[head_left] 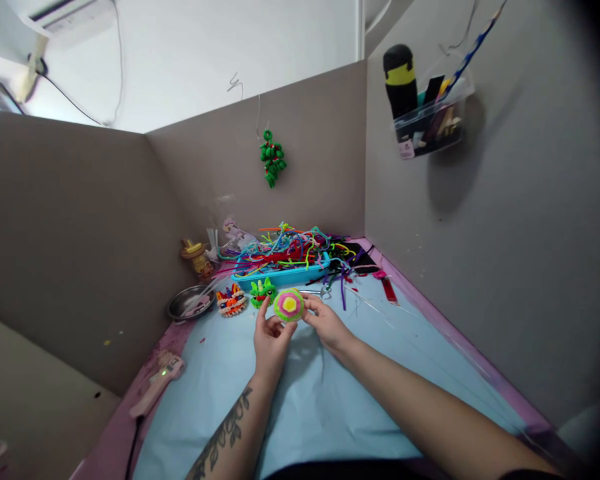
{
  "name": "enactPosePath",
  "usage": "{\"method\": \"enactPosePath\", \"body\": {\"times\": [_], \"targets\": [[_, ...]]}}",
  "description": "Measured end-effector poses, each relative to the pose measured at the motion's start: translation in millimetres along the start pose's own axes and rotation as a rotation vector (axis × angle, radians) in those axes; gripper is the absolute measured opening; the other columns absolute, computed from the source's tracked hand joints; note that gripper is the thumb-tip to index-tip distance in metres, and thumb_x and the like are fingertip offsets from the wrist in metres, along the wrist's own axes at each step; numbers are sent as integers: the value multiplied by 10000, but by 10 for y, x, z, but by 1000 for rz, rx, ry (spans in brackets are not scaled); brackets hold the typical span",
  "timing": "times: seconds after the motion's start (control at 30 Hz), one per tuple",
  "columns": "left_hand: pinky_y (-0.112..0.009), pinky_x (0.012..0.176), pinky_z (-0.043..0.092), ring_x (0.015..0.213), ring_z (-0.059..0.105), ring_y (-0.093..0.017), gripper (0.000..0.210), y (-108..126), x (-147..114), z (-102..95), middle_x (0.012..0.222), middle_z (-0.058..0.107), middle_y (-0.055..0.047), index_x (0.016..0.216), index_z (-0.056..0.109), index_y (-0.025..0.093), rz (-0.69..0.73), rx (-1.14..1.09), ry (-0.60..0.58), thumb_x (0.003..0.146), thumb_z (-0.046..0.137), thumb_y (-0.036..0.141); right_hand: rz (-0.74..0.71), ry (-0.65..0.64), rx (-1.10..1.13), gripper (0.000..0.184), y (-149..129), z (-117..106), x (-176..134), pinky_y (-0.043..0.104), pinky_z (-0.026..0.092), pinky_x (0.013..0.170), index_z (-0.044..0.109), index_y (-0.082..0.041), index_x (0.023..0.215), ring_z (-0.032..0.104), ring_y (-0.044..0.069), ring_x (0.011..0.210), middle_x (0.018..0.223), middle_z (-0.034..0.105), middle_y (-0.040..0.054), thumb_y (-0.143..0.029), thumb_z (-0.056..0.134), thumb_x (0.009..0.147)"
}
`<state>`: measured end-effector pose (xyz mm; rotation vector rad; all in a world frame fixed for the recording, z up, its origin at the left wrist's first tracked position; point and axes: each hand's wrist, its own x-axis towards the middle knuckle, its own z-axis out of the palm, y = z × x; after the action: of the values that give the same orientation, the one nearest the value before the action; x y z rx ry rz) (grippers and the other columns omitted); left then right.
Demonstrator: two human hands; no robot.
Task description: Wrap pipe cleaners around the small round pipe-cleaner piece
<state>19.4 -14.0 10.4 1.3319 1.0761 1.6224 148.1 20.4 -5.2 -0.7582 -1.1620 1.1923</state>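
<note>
A round fuzzy disc [289, 305] with a yellow middle, a pink ring and a green outer ring is held up above the blue table cover. It looks coiled from pipe cleaners. My left hand [271, 337] grips its left and lower edge between thumb and fingers. On the other side, my right hand [325, 323] pinches the right edge. Just behind my left hand sits a green pipe-cleaner animal head [263, 292] with an eye. Left of that lies an orange and white one [231, 301]. Scissors [323, 292] rest behind my right hand, partly hidden.
A blue tray [280, 277] heaped with coloured pipe cleaners [290, 250] stands at the back. At left are a metal bowl [190, 304], a jar [198, 259] and a pink glue gun [159, 383] with a cord. Grey partitions [320, 153] enclose the table; a tool box [430, 127] hangs right.
</note>
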Motion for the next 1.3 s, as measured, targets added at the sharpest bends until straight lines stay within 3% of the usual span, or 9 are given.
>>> {"method": "enactPosePath", "body": {"times": [0.13, 0.23, 0.33, 0.47, 0.67, 0.9, 1.07, 1.17, 1.3], "targets": [[-203, 553, 397, 565, 506, -85, 600, 10, 0, -63, 722, 611, -2, 1251, 378, 199, 94, 13, 116, 718, 644, 273, -11, -75, 86, 233, 1, -52, 32, 367, 320, 925, 639, -201, 779, 483, 214, 1018, 1057, 574, 49, -419, 645, 695], [-209, 580, 398, 649, 526, -101, 401, -47, 67, -117, 820, 615, -29, 1103, 505, 197, 65, -18, 175, 736, 618, 312, -31, -88, 70, 211, -14, -82, 35, 348, 332, 898, 638, -201, 759, 485, 207, 990, 1028, 583, 42, -402, 648, 697], [-208, 574, 381, 714, 528, -117, 309, -115, 138, -137, 917, 604, -47, 973, 597, 178, -92, -122, 91, 710, 636, 335, -48, -95, 59, 197, -32, -90, 27, 329, 333, 881, 635, -198, 730, 473, 202, 984, 1003, 574, 35, -387, 665, 685], [-217, 578, 370, 669, 514, -116, 268, -124, 169, -125, 802, 603, -35, 905, 635, 149, -316, -414, -95, 698, 650, 318, 61, -154, 101, 215, -8, -98, 23, 280, 358, 731, 614, -185, 726, 477, 153, 759, 787, 573, 11, -384, 675, 671], [-219, 584, 359, 603, 483, -98, 163, -116, 183, -155, 649, 561, -4, 708, 626, 130, -365, -552, -140, 634, 712, 248, 168, -140, 95, 246, 51, -113, 37, 242, 295, 595, 592, -174, 724, 381, 106, 591, 655, 519, -14, -401, 664, 663], [-211, 545, 359, 578, 492, -97, 170, -123, 223, -181, 632, 557, -2, 684, 607, 140, -422, -493, -131, 629, 719, 256, 169, -94, 114, 173, 5, -113, 58, 236, 283, 583, 569, -171, 642, 385, 100, 579, 635, 513, -25, -322, 652, 624], [-310, 665, 444, 784, 600, -215, 449, -122, 220, -147, 876, 651, -101, 883, 636, 144, -539, -443, -196, 692, 585, 547, 290, -199, 149, 155, -58, -103, 11, 235, 286, 577, 569, -165, 636, 400, 103, 572, 622, 522, -20, -288, 651, 590], [-334, 661, 459, 759, 613, -230, 508, -148, 220, -135, 833, 662, -113, 852, 636, 124, -597, -447, -150, 693, 547, 598, 278, -237, 142, 173, -101, -68, -21, 229, 264, 553, 523, -162, 572, 361, 92, 546, 580, 476, -28, -277, 652, 581], [-299, 587, 449, 614, 590, -178, 421, -165, 218, -120, 689, 651, -81, 750, 614, 106, -613, -459, -45, 690, 610, 523, 251, -230, 154, 182, -138, -9, -49, 228, 256, 555, 497, -162, 548, 360, 90, 555, 588, 452, -33, -261, 646, 576]]}}
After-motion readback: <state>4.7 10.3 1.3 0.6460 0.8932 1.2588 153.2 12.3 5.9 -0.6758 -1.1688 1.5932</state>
